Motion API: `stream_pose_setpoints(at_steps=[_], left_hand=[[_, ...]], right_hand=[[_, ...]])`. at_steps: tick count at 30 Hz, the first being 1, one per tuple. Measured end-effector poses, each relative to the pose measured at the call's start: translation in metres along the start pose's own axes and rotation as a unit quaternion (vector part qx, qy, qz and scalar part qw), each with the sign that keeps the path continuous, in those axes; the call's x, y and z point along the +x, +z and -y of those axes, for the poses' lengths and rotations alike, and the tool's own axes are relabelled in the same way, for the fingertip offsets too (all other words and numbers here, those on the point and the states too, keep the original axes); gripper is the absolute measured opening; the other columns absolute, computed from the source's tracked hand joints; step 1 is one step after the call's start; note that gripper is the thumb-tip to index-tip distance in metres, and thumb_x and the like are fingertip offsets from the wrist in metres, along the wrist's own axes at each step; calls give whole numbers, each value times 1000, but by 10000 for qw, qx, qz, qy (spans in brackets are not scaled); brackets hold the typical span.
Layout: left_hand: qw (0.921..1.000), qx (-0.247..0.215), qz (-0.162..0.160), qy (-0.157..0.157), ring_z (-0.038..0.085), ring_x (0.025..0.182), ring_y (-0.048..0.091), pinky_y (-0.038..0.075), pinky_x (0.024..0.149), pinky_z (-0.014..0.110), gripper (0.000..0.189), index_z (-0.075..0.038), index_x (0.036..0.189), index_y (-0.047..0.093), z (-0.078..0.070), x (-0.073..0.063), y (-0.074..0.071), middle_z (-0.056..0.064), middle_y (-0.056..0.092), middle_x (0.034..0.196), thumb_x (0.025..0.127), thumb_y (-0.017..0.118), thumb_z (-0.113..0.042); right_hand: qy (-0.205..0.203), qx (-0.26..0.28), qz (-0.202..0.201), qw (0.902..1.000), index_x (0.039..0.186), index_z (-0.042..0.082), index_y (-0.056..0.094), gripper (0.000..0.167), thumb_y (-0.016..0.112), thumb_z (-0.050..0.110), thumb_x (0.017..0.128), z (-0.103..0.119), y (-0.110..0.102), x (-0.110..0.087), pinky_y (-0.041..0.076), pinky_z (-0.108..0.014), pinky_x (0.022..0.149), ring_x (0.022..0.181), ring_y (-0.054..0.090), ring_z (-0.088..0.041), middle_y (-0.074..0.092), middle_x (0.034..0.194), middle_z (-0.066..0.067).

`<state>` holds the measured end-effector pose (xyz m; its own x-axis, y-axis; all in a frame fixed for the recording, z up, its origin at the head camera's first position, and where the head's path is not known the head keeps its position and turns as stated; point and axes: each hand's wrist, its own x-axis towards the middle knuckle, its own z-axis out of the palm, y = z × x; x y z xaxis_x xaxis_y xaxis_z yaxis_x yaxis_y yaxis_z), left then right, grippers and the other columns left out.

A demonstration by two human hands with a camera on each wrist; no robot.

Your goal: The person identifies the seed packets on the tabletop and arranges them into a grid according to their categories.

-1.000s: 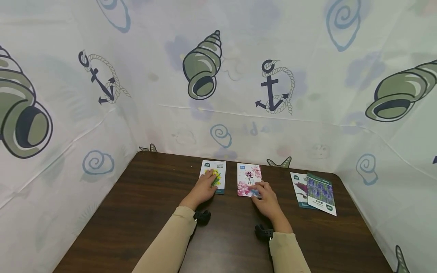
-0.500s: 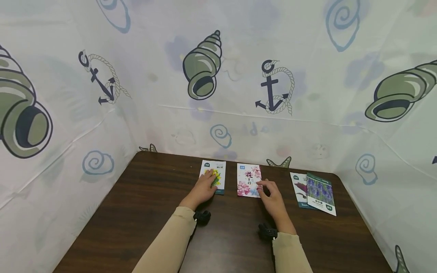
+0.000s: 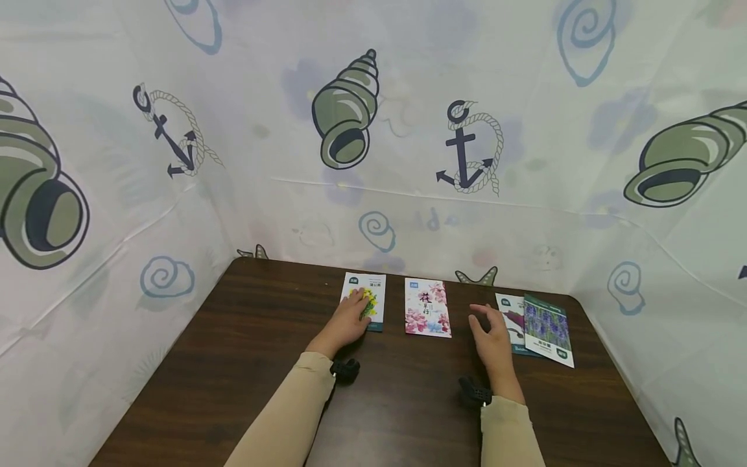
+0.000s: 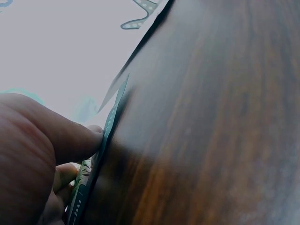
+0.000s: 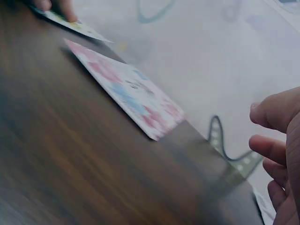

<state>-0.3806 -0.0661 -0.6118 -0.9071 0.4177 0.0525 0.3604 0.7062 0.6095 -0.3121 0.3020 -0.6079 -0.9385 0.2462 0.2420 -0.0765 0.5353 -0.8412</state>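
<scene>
My left hand (image 3: 347,322) rests on a white seed packet (image 3: 375,314) printed with yellow flowers, lying flat on the table. The left wrist view shows its thumb (image 4: 75,138) touching the packet's edge. To the right lies a packet with pink blossoms (image 3: 426,308), untouched. My right hand (image 3: 493,337) holds nothing; it hovers with thumb and forefinger apart, just left of two overlapping packets. Of these, the purple-flowered packet (image 3: 547,329) lies partly over one with a dark pink picture (image 3: 513,318). In the right wrist view, that hand's fingers (image 5: 268,147) are loosely bent.
The dark wooden table (image 3: 233,363) runs back to a white cloth wall (image 3: 262,149) printed with shells and anchors. Cloth also encloses the left and right sides. A black wrist camera (image 3: 345,371) sits at the left wrist, another black camera (image 3: 474,392) at the right.
My right hand has lifted off the pink-blossom packet and moved right, towards the overlapping pair. The left hand has stayed on the yellow-flowered packet.
</scene>
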Motion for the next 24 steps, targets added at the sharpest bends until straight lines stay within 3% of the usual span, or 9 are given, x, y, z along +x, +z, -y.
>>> stream_pose_setpoints(at_steps=[5,12,16,24], left_hand=[[10000,-58,-20,22,45,169,15,12,138,63,63,4,166,40,2,1,0,25,22,180,111,61,-18],[10000,41,45,-38,41,171,13,11,140,60,64,2,168,38,4,4,2,22,21,181,112,60,-21],[9997,94,135,-162,37,172,10,9,141,56,65,0,169,36,3,5,2,19,18,183,113,60,-22],[9999,145,-4,11,43,169,19,16,140,58,61,5,165,42,-3,0,-2,26,25,179,112,62,-18]], right_hand=[[93,31,-466,9989,144,8,68,37,64,26,112,-14,-23,3,27,-71,131,164,32,-45,49,165,-25],[250,47,-1177,9927,139,2,69,33,64,20,112,-25,-50,3,42,-65,121,144,53,-43,63,144,-23],[362,-109,-1373,9898,140,2,69,34,65,19,111,-28,-60,2,38,-67,123,145,51,-47,61,146,-26],[489,-273,-1878,9806,139,-1,69,37,70,17,107,-37,-78,0,34,-69,127,150,45,-51,55,149,-30]])
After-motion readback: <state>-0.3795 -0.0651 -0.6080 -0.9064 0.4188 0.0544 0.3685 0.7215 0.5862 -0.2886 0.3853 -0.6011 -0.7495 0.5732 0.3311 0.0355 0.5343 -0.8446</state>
